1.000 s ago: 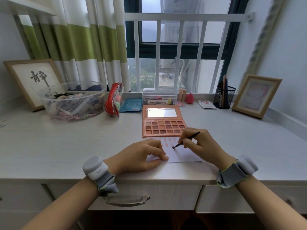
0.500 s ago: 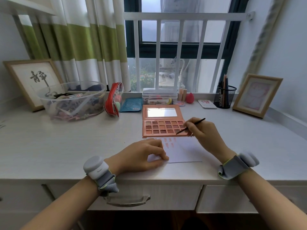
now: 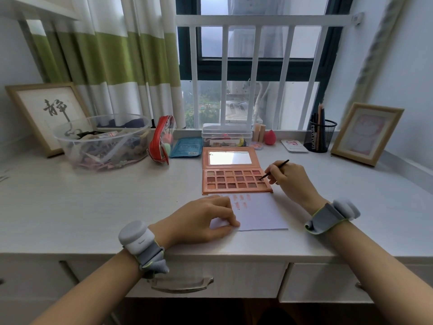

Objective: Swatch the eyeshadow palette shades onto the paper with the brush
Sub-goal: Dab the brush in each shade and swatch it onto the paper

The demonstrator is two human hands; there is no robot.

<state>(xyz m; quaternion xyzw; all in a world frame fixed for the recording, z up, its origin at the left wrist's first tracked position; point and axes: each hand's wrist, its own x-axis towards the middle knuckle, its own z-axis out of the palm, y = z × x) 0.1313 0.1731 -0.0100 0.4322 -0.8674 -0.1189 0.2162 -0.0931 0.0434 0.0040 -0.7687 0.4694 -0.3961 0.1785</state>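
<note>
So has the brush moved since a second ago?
Yes. The brush went from the paper up to the palette, its tip now at the right-hand pans.

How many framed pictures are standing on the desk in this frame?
2. One picture frame with black calligraphy leans at the far left behind the clear bowl; the other picture frame stands at the far right beside the pencil cup.
</note>
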